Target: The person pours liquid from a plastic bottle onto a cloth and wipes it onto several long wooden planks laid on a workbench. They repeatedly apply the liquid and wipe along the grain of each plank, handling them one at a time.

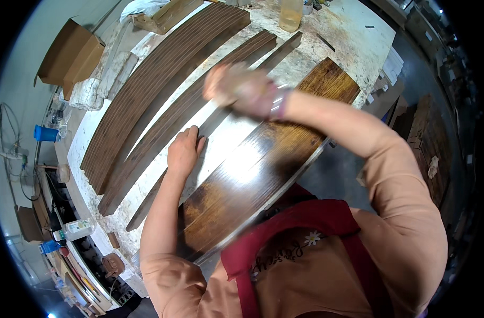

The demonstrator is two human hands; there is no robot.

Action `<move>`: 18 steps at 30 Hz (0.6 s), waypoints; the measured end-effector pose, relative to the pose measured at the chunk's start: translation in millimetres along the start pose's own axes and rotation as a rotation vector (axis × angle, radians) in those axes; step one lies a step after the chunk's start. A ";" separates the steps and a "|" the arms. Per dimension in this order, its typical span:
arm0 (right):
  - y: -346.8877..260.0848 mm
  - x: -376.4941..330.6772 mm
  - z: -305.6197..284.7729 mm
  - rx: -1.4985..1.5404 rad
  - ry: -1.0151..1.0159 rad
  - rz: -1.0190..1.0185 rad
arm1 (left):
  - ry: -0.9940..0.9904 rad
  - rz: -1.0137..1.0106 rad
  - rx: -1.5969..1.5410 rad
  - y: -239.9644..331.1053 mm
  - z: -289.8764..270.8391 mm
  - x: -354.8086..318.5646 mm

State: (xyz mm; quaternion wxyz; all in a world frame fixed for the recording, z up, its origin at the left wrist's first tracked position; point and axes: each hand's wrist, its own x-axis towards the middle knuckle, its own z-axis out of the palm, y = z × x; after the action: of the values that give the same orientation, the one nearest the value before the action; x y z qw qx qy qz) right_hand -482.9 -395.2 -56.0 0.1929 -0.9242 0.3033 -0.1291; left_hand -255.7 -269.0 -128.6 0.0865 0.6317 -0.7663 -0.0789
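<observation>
My left hand (183,151) grips a single curved dark wooden strip (210,124), its fingers bent over the top edge and its thumb on the near side. My right hand (242,91) is smeared by motion above the far half of this strip. It seems to wear a thin glove, with a shiny band at the wrist; whether it holds anything does not show. Just beyond lies a narrow group of curved strips (160,127), and farther left a thick bundle of the same kind (167,69). Closest to me is a glossy brown stained board (242,175).
Under the wood is a stained white worktable (348,32). A cup of yellowish liquid (290,15) and a thin dark tool (325,42) sit at its far side. Cardboard boxes (72,53), a blue cup (45,133) and a clear bottle (77,228) are off to the left.
</observation>
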 end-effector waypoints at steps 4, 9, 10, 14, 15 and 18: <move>-46.2 46.9 31.1 -0.228 -0.379 0.377 | 0.009 -0.046 -0.039 -7.8 6.9 -5.2; 89.3 15.6 34.4 0.276 0.214 0.588 | 0.022 -0.001 -0.157 2.2 7.9 9.2; 94.2 14.0 33.5 0.390 0.312 0.651 | 0.026 0.014 -0.177 5.1 8.4 12.0; -38.3 25.4 72.5 -0.003 0.200 0.615 | 0.026 0.005 -0.175 -10.3 18.5 8.0; -44.0 17.2 82.8 -0.314 0.021 0.307 | 0.029 0.011 -0.181 -10.2 17.2 6.9; -40.7 39.3 58.3 -0.019 -0.128 0.634 | 0.018 -0.006 -0.167 -13.7 11.2 4.2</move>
State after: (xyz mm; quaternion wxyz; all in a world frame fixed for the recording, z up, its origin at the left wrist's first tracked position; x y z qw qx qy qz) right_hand -410.6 -372.8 -85.6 0.2335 -0.7917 0.5645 -0.0011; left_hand -246.0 -275.6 -142.5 0.1454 0.6255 -0.7542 -0.1371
